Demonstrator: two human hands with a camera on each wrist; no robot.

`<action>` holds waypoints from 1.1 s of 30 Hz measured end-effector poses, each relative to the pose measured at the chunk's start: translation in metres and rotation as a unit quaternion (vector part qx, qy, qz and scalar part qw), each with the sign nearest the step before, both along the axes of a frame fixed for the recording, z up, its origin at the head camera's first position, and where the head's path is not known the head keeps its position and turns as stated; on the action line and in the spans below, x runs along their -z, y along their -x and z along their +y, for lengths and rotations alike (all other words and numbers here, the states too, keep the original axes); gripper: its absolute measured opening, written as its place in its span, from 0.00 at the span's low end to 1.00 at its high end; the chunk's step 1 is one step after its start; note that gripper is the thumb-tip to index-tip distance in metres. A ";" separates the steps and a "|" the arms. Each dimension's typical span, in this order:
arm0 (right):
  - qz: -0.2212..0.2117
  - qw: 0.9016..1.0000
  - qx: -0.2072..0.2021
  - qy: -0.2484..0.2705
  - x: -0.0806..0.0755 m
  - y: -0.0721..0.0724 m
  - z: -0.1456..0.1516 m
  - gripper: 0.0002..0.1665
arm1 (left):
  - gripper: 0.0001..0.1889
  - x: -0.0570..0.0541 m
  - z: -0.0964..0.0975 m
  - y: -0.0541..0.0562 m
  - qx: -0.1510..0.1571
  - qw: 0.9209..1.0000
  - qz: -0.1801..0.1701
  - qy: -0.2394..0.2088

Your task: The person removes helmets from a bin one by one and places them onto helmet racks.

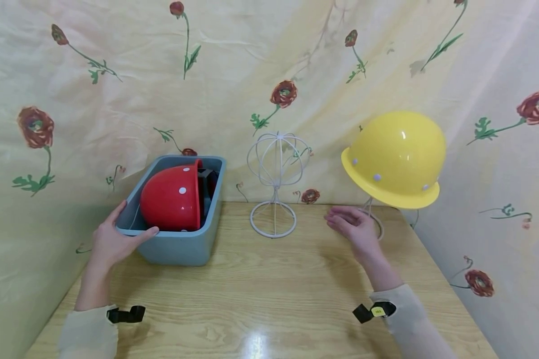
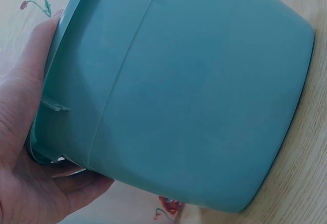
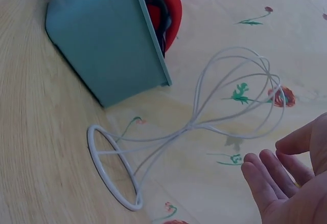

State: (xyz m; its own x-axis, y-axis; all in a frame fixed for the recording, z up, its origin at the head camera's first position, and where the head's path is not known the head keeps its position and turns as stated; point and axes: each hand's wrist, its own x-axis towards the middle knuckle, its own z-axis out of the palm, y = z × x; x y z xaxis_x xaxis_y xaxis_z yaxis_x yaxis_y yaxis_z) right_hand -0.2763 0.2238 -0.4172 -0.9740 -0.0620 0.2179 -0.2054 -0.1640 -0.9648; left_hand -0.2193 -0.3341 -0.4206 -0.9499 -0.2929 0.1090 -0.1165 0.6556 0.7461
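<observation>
Bin (image 1: pixel 175 252) stands at the left of the table (image 1: pixel 260 289), its near left corner gripped by the left hand (image 1: pixel 112 242), thumb lying along the near rim and fingers bent round the outer side. The red helmet (image 1: pixel 168 199) lies on its side inside, its open side toward the right. The right hand (image 1: pixel 358 233) hangs near the right-hand stand (image 1: pixel 382 229), fingers loosely bent, holding nothing. Over that stand sits the yellow helmet (image 1: pixel 400 154), its brim sloping down to the right. The likeliest mishap seems to be there: a sudden lift of the knuckles could catch the brim or the thin wire and tip a load that looks top-heavy on its narrow ring. A hard pull at the bin's one held corner might swing it round, and its right wall could then knock the bare stand (image 1: pixel 276 187) in the far middle, which looks light enough to topple.
</observation>
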 end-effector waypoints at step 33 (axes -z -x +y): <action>0.024 0.985 -0.053 -0.162 0.006 -0.004 -0.060 0.23 | 0.62 0.002 -0.001 0.002 0.003 1.000 0.002 -0.009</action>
State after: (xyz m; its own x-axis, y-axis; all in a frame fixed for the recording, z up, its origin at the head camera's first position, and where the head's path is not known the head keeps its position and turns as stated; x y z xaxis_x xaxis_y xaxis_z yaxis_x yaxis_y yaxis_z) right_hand -0.2722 0.1641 -0.4229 -0.9472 -0.2364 0.2165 -0.2513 0.1284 -0.9594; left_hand -0.2208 -0.3352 -0.4231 -0.9511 -0.2895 0.1080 -0.1093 0.6423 0.7586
